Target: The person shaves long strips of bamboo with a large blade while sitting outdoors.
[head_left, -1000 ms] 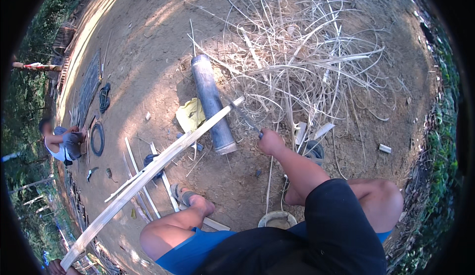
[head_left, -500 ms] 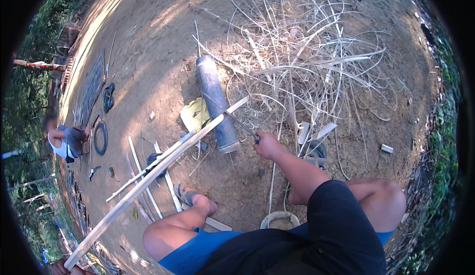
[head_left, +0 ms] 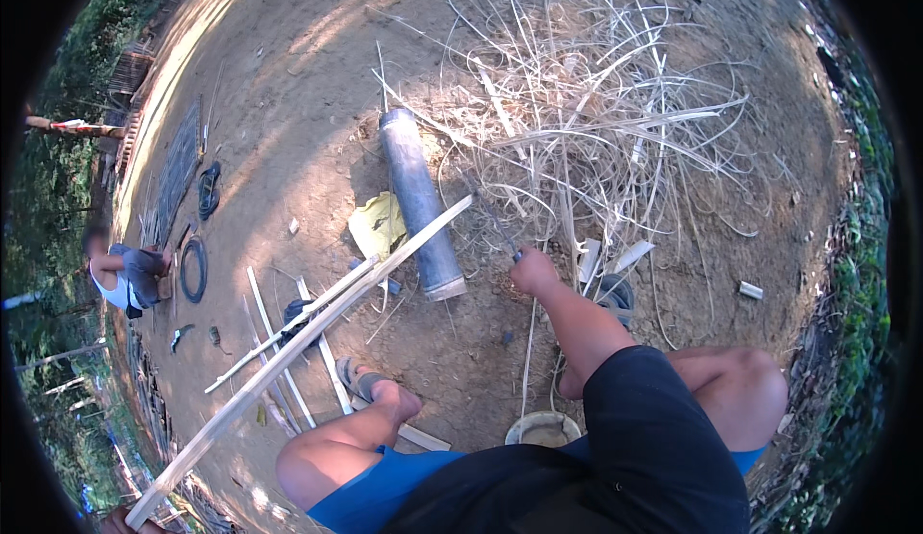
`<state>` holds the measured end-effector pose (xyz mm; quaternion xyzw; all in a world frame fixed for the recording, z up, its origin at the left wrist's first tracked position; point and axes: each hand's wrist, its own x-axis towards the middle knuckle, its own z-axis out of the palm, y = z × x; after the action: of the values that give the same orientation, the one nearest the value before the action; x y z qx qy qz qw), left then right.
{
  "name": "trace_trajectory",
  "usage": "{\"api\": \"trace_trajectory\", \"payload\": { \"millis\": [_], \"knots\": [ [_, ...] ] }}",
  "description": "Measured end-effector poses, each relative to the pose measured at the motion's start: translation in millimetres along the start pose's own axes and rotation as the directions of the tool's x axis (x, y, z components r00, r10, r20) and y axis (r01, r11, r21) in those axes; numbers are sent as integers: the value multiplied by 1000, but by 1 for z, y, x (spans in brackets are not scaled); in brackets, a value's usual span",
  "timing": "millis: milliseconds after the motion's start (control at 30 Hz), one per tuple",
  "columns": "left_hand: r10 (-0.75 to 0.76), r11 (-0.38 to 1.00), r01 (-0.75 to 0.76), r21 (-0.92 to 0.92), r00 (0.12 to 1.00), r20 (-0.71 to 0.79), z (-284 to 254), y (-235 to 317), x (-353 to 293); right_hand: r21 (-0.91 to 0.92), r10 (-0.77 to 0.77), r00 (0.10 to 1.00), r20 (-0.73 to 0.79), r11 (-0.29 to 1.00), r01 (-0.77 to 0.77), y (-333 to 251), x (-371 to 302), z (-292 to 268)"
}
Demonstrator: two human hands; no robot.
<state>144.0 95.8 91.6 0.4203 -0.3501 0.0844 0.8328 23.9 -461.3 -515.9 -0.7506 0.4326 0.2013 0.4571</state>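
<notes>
bare brown earth (head_left: 308, 159) is edged on both sides by greenery (head_left: 856, 342). by the right grip (head_left: 534, 273), closed around the handle, a slim knife (head_left: 495, 219) is held, its blade angled away and leftward. by the left grip (head_left: 117, 521), far to the lower left and partly cut off, the near end of a long pale strip (head_left: 260, 381) appears to be clasped. the strip is stretched diagonally between both grips, its free end just beside the blade; whether they are touching cannot be told. for a clean stroke, the strip would best be kept firm and straight by the left grip, the edge laid at a shallow angle, and the blade directed clear of the bent knees (head_left: 312, 457). left of the right grip, a dark tube (head_left: 415, 173) is crossed by the strip; contact there cannot be told either. beyond the tube, a yellow sheet (head_left: 378, 224) is laid. ahead of the right grip, pale shavings (head_left: 596, 101) are heaped in a tangle. nearer the body, a bowl (head_left: 512, 430) is set. farthest left, a seated person (head_left: 123, 279) is seen beside a dark coil (head_left: 201, 270).
</notes>
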Motion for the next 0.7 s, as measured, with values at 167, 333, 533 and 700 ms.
{"api": "trace_trajectory", "payload": {
  "millis": [167, 333, 533, 700],
  "knots": [
    [-15, 1000, 15, -15, 1000, -14, -5, -2, 7, 15, -1, 999, -33, 1000, 1, 28, 17, 7],
    [-2, 1000, 3, 28, 999, -48, -9, -2, 1, -21, -51, 998, -39, 999, 51, 39, 23, 19],
    [28, 985, -1, 170, 987, -158, -25, 14, -10, -96, 22, 991, 134, 995, -10, 39, 36, 8],
    [6, 962, 84, 259, 944, -330, 0, 2, -22, 77, 114, 970, 216, 988, -133, 48, 41, 19]
  ]
}}
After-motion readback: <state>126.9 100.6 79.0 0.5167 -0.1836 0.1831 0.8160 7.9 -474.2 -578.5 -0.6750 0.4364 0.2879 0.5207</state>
